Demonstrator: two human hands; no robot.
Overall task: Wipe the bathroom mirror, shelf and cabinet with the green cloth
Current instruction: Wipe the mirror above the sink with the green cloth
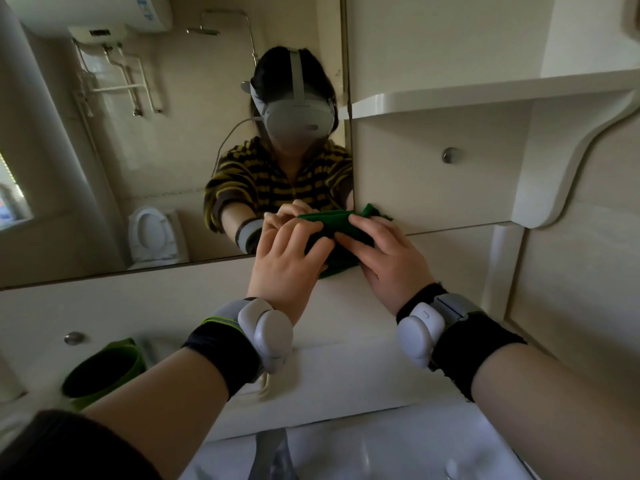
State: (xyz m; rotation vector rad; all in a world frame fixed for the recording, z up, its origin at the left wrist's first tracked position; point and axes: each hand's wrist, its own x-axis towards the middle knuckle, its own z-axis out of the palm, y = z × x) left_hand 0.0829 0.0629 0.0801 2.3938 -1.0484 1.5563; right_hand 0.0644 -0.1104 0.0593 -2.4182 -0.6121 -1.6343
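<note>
Head view: green cloth (332,220) between left hand (287,266) and right hand (386,259), both grips holding it.

A bathroom, probably at home: mirror (104,174) reflecting toilet (152,233) and shower head (203,31), washbasin (398,452) below.

At frame centre the left grip (287,261) and right grip (389,259) pinch the folded green cloth (334,221) beside the mirror (138,161).

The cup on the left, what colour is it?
Green, with a dark inside. The head view shows the cup at lower left.
</note>
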